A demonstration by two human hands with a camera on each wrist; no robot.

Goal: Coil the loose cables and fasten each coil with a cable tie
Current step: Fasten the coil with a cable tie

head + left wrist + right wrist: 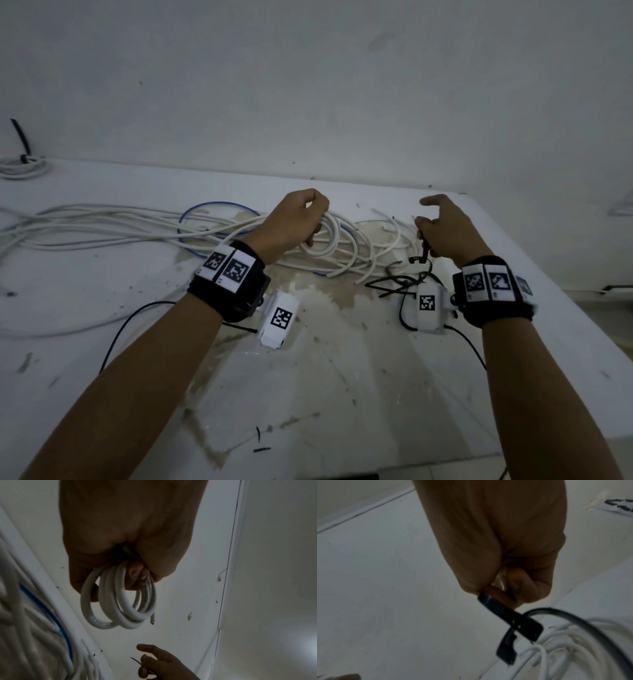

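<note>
1. White and paint-spattered, the table (342, 377) is carrying our whole job, with a plain white wall behind it.
2. We are holding a small white coil (118, 601) in our left hand (294, 222), the fingers curled round its top so that several loops are hanging below; one cut end is showing at the coil's lower edge.
3. We are pinching a black cable tie (510, 618) in our right hand (445, 233): thumb and curled fingers are clamped on its strap while the index finger is pointing forward, free. The tie's head is hanging just above the white cables on the table.
4. We are judging this coil as wound but not yet fastened, since the tie is well apart from it.
5. At the far left edge a bundled white coil (20, 166) is lying with a dark band round it, so one coil looks finished.
6. We are still facing a lot: the loose white cables (102, 226) and a blue cable (212, 205) are sprawling uncoiled across the table.
7. More black ties (394, 287) are lying near our right wrist, ready.
</note>
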